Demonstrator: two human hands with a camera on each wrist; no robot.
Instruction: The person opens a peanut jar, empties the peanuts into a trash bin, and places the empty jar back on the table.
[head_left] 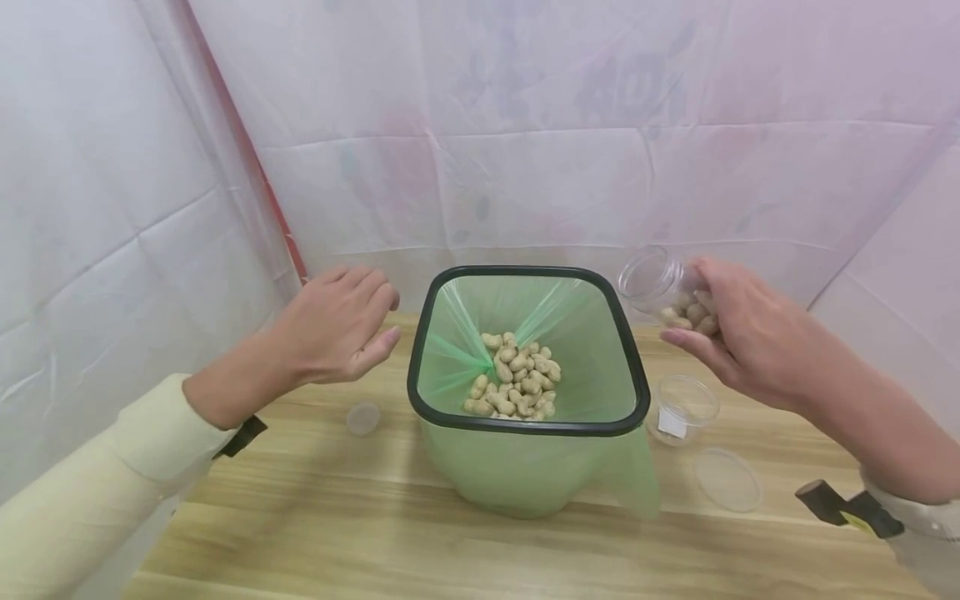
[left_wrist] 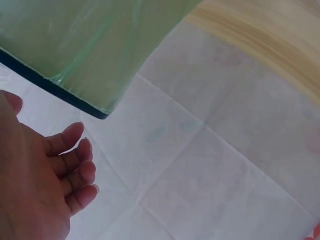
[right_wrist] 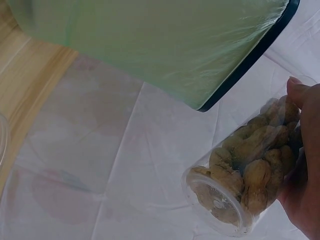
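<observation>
Clear jar (head_left: pixel 663 287) tilted in right hand (head_left: pixel 738 337); left hand (head_left: pixel 337 325) hovers loosely curled.

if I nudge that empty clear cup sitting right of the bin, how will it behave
The empty cup looks like thin clear plastic, so probably very light and apt to skid on the smooth wooden table. With nothing visible inside, it would likely tip easily. Its round wall suggests it would roll once over.

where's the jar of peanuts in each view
Head: the jar of peanuts is right of centre, tilted in the right hand, beside the bin's back right corner.
Left wrist: not in it; only the left hand and the bin.
Right wrist: lower right, mouth down-left.
Shared landmark: the black rim of the green-lined bin.
</observation>
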